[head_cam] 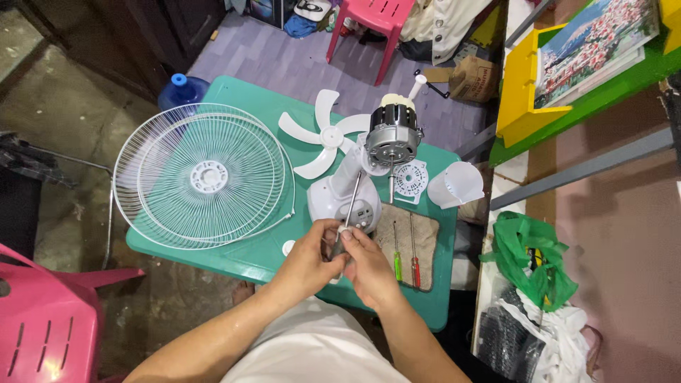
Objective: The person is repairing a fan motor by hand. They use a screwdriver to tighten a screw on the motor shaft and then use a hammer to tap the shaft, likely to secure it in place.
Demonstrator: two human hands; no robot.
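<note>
Green plastic, the worktop (241,259) sits over a wet concrete floor, and near its 6 o'clock edge we hold a long screwdriver (350,206) with both hands. Our left hand (310,259) curls around the handle from the 9 o'clock side, and our right hand (367,266) closes over it from 3 o'clock, fingers clenched on the grip. The shaft slants up toward 12 o'clock across the white fan base (340,202). Above the base, the bare fan motor (394,131) stands on its neck. At 3 o'clock from our hands, two small screwdrivers, one green-handled (397,266) and one red-handled (416,269), lie side by side on a brown cloth (425,237). At 12 o'clock lies the white fan blade (326,135). At 9 o'clock, the stacked wire fan guards (206,174) overhang the worktop's edge. A translucent motor cover (455,184) rests at 2 o'clock.
</note>
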